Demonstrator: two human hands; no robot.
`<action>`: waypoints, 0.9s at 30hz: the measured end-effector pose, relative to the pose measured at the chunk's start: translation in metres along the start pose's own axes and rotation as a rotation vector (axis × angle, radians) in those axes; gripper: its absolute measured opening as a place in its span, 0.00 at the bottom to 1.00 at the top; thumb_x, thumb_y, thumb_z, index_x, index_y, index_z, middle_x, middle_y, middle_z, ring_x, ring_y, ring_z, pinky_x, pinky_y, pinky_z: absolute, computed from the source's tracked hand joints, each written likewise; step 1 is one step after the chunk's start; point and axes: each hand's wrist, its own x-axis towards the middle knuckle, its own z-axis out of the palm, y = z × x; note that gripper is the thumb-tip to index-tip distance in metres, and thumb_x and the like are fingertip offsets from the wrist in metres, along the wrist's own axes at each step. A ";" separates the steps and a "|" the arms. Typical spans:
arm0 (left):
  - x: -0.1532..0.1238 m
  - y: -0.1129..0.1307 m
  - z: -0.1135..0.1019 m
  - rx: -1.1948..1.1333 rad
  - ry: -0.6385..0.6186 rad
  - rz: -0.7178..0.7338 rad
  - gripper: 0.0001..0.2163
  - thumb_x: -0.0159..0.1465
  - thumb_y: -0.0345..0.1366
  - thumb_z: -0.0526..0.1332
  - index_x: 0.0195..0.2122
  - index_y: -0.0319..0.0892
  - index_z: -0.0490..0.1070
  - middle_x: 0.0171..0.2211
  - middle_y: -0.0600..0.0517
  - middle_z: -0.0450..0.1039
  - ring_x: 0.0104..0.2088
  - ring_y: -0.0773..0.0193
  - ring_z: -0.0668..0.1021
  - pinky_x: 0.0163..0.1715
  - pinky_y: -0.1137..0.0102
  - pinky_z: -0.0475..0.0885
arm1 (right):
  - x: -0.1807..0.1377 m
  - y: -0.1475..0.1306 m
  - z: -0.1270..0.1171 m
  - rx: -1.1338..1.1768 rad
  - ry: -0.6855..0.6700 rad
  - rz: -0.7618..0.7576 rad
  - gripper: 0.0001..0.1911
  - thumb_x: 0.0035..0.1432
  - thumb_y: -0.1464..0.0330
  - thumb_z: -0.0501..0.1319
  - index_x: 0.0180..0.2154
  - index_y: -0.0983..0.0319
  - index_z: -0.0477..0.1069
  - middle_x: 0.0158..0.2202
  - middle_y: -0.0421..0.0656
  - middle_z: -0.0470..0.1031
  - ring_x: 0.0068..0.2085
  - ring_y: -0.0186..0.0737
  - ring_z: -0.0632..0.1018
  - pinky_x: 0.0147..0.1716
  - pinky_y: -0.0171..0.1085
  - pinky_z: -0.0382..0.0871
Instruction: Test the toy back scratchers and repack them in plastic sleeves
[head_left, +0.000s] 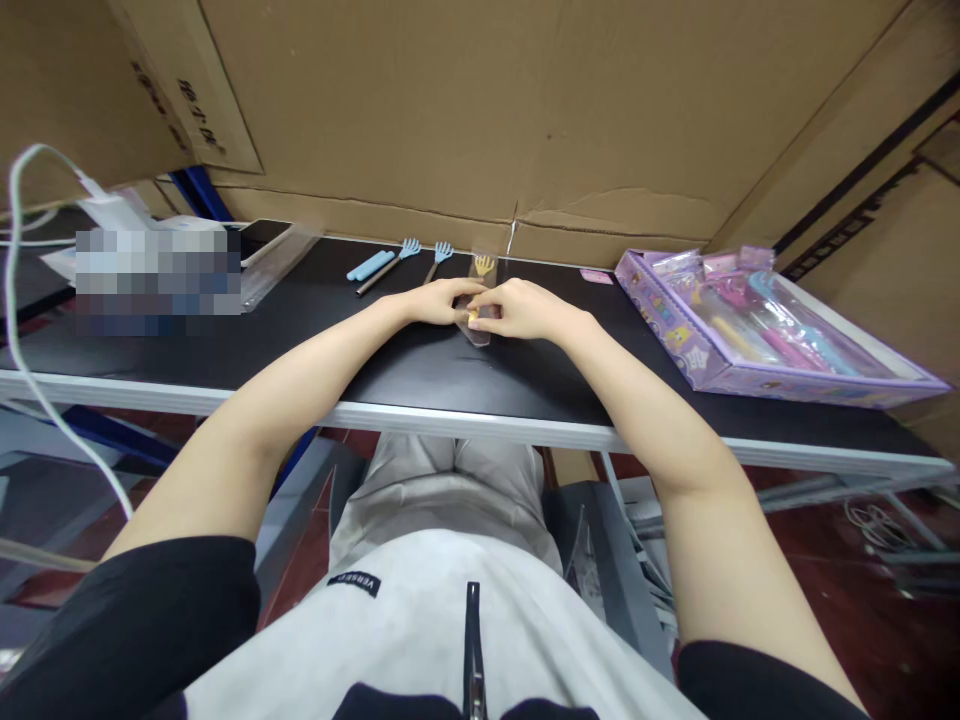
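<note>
A yellow hand-shaped back scratcher (484,265) lies in a clear plastic sleeve (477,338) on the black table, its claw end pointing away from me. My right hand (521,308) pinches the yellow handle end at the sleeve's near part. From the other side my left hand (441,301) closes its fingers on the sleeve, close to the right fingertips. Just beyond my left hand are a blue back scratcher (442,252) and another blue-clawed back scratcher (409,249) with a dark rod. Light-blue handle pieces (370,265) lie beside them.
On the right stands a purple display box (712,370) of wrapped pink, blue and yellow items. A pink card (596,276) lies near the cardboard wall (555,130). Clear sleeves (277,265) and a white cable (34,375) are on the left.
</note>
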 end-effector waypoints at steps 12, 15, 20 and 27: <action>-0.005 0.003 -0.011 -0.065 -0.132 -0.184 0.31 0.72 0.40 0.58 0.77 0.50 0.68 0.79 0.53 0.62 0.80 0.51 0.62 0.78 0.60 0.55 | 0.005 -0.001 0.008 -0.067 -0.043 0.019 0.20 0.73 0.61 0.64 0.59 0.63 0.85 0.43 0.49 0.87 0.40 0.43 0.82 0.41 0.38 0.65; -0.004 -0.001 -0.009 -0.083 -0.082 -0.191 0.30 0.72 0.37 0.56 0.75 0.49 0.71 0.76 0.53 0.67 0.79 0.53 0.64 0.78 0.60 0.55 | 0.007 0.001 0.010 -0.058 -0.035 0.007 0.20 0.73 0.61 0.64 0.58 0.63 0.85 0.44 0.49 0.87 0.41 0.43 0.82 0.41 0.37 0.66; -0.007 0.004 -0.010 -0.103 -0.028 -0.206 0.26 0.75 0.39 0.56 0.72 0.47 0.76 0.75 0.53 0.70 0.77 0.54 0.69 0.77 0.62 0.59 | 0.005 0.006 0.008 -0.050 -0.027 0.003 0.18 0.74 0.65 0.62 0.57 0.61 0.86 0.45 0.49 0.87 0.42 0.43 0.83 0.42 0.37 0.66; -0.011 0.016 -0.013 -0.048 0.009 -0.233 0.24 0.74 0.39 0.57 0.67 0.43 0.80 0.73 0.50 0.72 0.72 0.53 0.75 0.75 0.64 0.64 | 0.005 0.020 0.009 -0.097 0.022 0.040 0.19 0.76 0.65 0.60 0.57 0.65 0.85 0.48 0.53 0.87 0.45 0.47 0.84 0.45 0.39 0.69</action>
